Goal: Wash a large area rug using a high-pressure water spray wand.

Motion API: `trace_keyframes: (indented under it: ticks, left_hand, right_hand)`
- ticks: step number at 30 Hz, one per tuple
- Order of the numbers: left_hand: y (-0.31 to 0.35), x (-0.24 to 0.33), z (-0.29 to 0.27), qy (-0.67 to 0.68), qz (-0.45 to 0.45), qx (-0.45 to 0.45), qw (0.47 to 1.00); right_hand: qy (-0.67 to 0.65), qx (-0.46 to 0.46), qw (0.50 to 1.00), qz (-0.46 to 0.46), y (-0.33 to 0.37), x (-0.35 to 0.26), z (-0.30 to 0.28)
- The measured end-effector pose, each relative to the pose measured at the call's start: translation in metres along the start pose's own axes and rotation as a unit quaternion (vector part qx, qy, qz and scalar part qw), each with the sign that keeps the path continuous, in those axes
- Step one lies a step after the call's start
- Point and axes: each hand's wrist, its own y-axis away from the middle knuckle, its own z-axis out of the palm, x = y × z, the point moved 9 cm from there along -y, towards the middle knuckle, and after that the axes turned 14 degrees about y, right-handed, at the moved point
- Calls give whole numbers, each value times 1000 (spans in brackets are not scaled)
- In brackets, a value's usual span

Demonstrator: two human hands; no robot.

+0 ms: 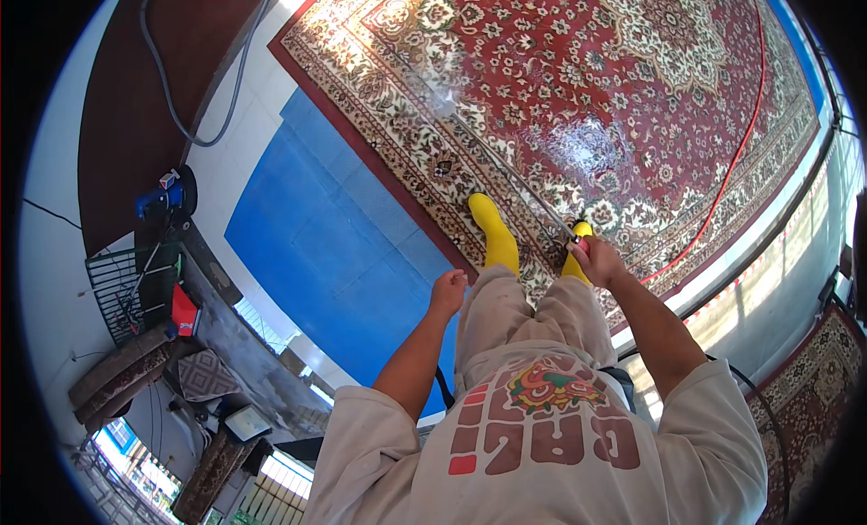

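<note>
Over wet carpet (578, 82), right hand (596, 261) aims lance (506, 168) up-left.

Left hand (447, 291) fisted; right hand (596, 261) gripping, raised.

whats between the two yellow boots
Only wet red patterned rug lies between the boots, seen in the head view; the right hand holds the spray wand beside them.

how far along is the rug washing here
Done: the red patterned rug lies spread flat, with a wet, glossy sheen around its middle. In hand: the right hand grips a spray lance whose tip sprays the near-left border; the left hand is a loose fist holding nothing. Left: how much of the rug has been sprayed cannot be told.
</note>
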Motion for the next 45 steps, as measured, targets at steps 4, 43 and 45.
trace_keyframes:
  ticks: [4,43,45]
  left_hand:
    - [-3,-15,-62,63,-53,42,996]
    - [268,-198,119,86,201,-52,975]
    - [282,-218,120,90,158,-60,982]
  right_hand:
    - [-3,1,1000,-12,-48,-68,-15]
    - [42,-56,995,67,538,231,190]
    - [51,-38,996,61,539,214,191]
